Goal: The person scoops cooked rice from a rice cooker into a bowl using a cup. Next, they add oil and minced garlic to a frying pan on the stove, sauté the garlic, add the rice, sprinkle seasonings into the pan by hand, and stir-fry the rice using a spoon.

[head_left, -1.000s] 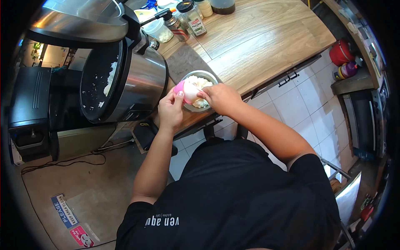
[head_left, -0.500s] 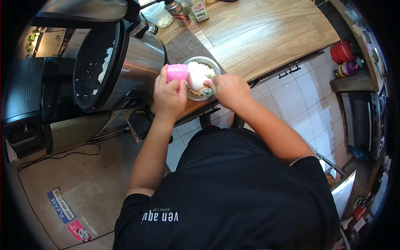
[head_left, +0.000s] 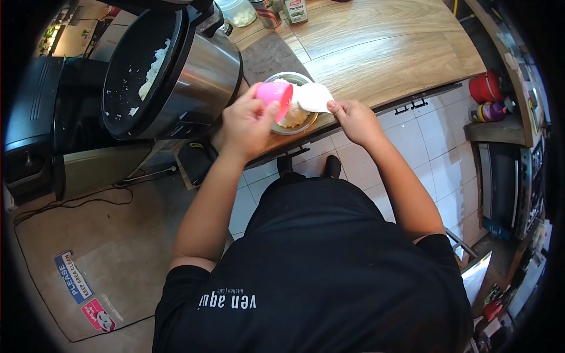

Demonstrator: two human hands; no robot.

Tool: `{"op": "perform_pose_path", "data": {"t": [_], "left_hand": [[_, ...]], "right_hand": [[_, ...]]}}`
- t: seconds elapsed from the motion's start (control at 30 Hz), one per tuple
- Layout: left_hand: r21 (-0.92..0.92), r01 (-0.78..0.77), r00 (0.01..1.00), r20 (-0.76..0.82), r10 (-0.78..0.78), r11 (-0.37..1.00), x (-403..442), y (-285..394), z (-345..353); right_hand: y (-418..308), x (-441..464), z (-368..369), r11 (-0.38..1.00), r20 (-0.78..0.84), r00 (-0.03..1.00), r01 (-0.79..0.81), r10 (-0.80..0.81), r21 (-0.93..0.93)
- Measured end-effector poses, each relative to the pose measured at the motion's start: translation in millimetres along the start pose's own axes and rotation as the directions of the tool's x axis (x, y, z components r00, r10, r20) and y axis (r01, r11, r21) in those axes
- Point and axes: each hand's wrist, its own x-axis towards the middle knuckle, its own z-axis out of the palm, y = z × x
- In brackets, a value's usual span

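Note:
A round metal bowl [head_left: 286, 130] with rice [head_left: 296, 116] in it stands at the near edge of the wooden counter. Above its left side, my left hand [head_left: 246, 120] is closed around a small pink cup [head_left: 273, 94], which is tilted with its mouth toward the right. My right hand [head_left: 355, 120] pinches the handle of a white paddle-like spoon [head_left: 315, 97], whose broad head is over the bowl's right side, close to the cup. The cup and spoon hide part of the bowl and its rice.
Left of the bowl is a large steel cooker [head_left: 203, 82] with rice on its open dark lid [head_left: 123, 79]. A lidded tub [head_left: 238, 12], a can [head_left: 266, 13] and a parsley jar [head_left: 296, 10] stand at the counter's back. A grey mat [head_left: 268, 57] lies behind the bowl.
The spoon has moved right, away from the cup, with my right hand. The pink cup has come over the bowl and now tips to the right. The whole view has shifted.

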Motion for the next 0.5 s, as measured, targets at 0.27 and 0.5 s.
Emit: {"op": "perform_pose_path", "data": {"t": [0.27, 0.5], "left_hand": [[0.368, -0.289, 0.955, 0.046, 0.293, 0.884, -4, -32, 34], [-0.390, 0.258, 0.956, -0.025, -0.291, 0.884, 9, -18, -26]], "right_hand": [[-22, 4, 3, 0.952, -0.054, 0.999, -0.023, 0.007, -0.304], [-12, 5, -18, 0.981, -0.139, 0.989, 0.079, -0.054, 0.176]]}}
